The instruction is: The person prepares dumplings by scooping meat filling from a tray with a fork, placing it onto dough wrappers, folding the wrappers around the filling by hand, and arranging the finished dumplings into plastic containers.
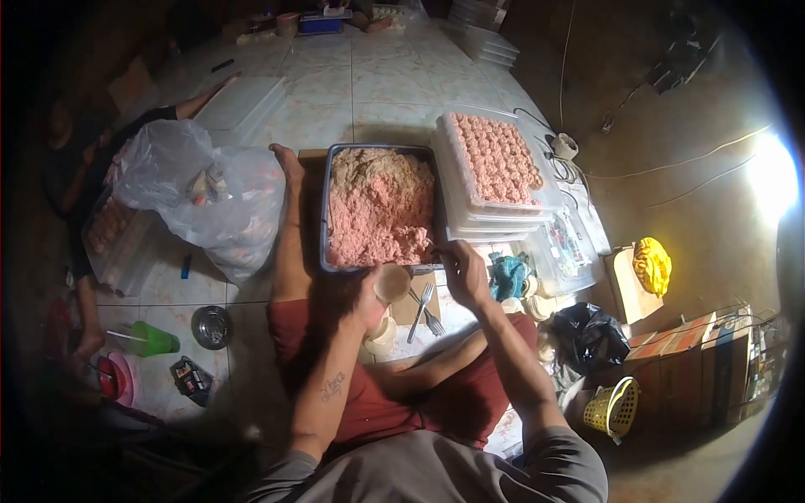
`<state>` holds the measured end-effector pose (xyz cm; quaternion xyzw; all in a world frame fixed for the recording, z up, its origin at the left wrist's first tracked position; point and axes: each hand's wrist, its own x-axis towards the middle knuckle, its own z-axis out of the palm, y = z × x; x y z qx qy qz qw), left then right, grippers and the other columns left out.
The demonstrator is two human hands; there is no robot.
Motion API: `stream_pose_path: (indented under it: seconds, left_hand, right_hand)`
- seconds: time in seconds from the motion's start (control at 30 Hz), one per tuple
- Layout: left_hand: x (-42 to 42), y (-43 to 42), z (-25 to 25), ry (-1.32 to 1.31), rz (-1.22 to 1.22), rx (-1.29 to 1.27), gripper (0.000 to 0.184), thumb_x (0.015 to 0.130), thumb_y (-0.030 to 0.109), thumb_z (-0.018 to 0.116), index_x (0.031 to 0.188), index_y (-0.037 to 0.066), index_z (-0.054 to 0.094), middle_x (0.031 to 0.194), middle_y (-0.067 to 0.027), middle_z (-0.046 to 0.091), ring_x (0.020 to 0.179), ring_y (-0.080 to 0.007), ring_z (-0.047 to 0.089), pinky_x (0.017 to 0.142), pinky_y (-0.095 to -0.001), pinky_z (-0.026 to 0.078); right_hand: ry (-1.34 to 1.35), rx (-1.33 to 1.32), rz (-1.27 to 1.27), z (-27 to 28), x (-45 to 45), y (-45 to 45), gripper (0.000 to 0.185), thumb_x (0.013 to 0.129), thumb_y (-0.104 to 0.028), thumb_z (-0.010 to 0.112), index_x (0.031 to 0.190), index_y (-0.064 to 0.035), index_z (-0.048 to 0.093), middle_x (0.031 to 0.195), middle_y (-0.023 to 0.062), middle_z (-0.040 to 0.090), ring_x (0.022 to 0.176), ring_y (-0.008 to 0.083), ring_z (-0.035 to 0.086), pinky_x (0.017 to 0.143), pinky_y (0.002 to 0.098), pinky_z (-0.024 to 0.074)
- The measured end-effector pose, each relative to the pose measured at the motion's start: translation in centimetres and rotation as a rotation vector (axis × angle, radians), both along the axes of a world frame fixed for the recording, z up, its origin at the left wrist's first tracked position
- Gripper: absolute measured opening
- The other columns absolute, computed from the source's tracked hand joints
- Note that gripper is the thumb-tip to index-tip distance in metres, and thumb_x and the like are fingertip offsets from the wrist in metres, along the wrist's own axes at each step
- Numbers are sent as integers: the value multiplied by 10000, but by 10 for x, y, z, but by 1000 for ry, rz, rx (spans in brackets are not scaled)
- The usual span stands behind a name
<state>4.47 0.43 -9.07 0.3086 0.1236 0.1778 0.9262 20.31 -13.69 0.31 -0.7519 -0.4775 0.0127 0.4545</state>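
Observation:
My left hand (pixel 367 300) is closed on a round, pale dough wrapper (pixel 392 283) in front of the tub. My right hand (pixel 464 270) is pinched at the tub's front right corner, its fingertips beside the filling; what they hold is too small to make out. The dark-rimmed tub (pixel 325 210) holds pink ground filling (pixel 369 218), greyer at the back. Below my left hand lie more round wrappers (pixel 381 337). Two forks (pixel 421 312) rest on cardboard between my hands.
Right of the tub, stacked clear trays (pixel 495 225) carry rows of filled dumplings (pixel 495 159). A plastic bag (pixel 239 210) stands at left, with another person (pixel 80 159) beyond it. A green cup (pixel 155 339), black bag (pixel 591 331) and yellow basket (pixel 608 409) lie around.

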Motion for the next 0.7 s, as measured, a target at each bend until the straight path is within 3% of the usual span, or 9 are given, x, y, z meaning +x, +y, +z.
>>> stream_pose_path:
  seconds: [0.07,0.1,0.13,0.2,0.23,0.4,0.6,0.67,0.7]
  left_hand:
    - [15,3,10,-41,43,-330,591,1020,543,504,1160,-12,651,1094,-157,720,1087,-288,679,990,-417,535]
    - [13,3,24,-142,-26,-342,723,994,646,464,1178,-29,647,1158,-162,707,1135,-304,656,1045,-454,491]
    - [18,4,30,-131,-31,-333,723,994,646,464,1178,-29,647,1158,-162,707,1135,-304,656,1045,-454,491]
    - [30,0,41,-254,98,-472,837,980,676,438,1374,-57,524,1409,-201,577,1294,-341,558,1119,-501,425]
    - [31,-4,47,-205,175,-391,877,971,688,440,1445,-50,444,1464,-211,526,1349,-356,504,1151,-501,385]
    - [11,-4,54,-257,168,-342,824,997,636,437,1493,-21,389,1446,-258,522,1330,-382,516,1156,-522,374]
    - [-1,20,28,-325,155,-416,778,996,627,440,1395,-39,486,1379,-243,568,1253,-395,559,1136,-540,389]
    - [-3,35,10,-451,127,-390,770,998,636,439,1367,-36,509,1334,-226,596,1216,-376,577,1126,-524,399]
    - [-6,43,6,-296,213,-310,768,1000,642,435,1365,-30,507,1322,-219,604,1208,-365,584,1111,-519,416]
  right_hand:
    - [-156,57,-130,-20,-16,0,117,940,8,587,1040,-4,644,933,200,656,855,395,659,734,432,521]
    - [-196,53,-128,-37,-22,-1,215,894,21,569,1098,-11,627,961,201,607,872,408,601,743,490,501]
    - [-359,59,-131,-52,-27,2,225,852,31,580,1069,-14,621,948,186,577,880,393,573,749,472,487]
    - [-376,44,-114,-80,-42,5,221,821,36,583,1036,-8,608,942,180,554,889,386,559,743,455,474]
    - [-252,102,-103,-82,-53,8,179,815,44,596,989,1,595,949,187,561,866,390,561,734,453,464]
    - [-147,249,-74,-65,-78,9,232,791,76,619,1014,13,628,1007,194,595,907,385,597,764,446,496]
    - [-357,8,60,-69,-66,-14,328,756,43,641,1079,-14,648,1021,164,611,975,353,617,820,427,522]
    - [-338,-25,61,-70,-62,-21,271,815,44,623,1081,-8,641,1002,169,615,943,365,627,798,441,524]
    - [-160,-7,31,-61,-64,-24,218,848,51,617,1056,-12,639,975,170,620,891,368,630,754,433,522]
